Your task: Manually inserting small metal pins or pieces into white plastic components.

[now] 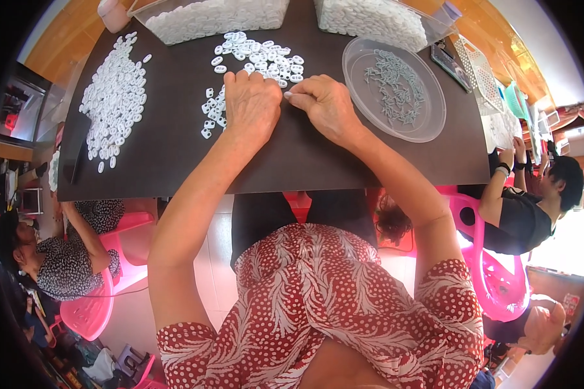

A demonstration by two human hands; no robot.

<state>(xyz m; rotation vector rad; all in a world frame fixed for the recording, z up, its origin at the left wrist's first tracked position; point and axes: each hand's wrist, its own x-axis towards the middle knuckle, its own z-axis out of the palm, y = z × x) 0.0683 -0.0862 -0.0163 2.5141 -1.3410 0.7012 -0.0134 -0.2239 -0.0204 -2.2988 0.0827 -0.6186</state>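
My left hand [252, 107] is closed, knuckles up, over the middle of the dark table, and its fingers hide whatever may be in them. Close beside it, my right hand [326, 107] pinches with thumb and forefinger; a small whitish spot shows at the tips, too small to name. Just beyond both hands lies a loose pile of white oval plastic pieces [259, 55] with holes. Small white squarish pieces [211, 117] with dark holes lie left of my left hand, partly covered by it. To the right, a round clear plastic tray [352, 68] holds many small grey screws [396, 84].
A big heap of white oval pieces [113, 97] spreads at the left. Two clear bins [214, 26] full of white pieces stand at the far edge. A dark phone-like object [450, 65] lies far right, near a white basket [479, 74]. Other people sit on pink chairs both sides.
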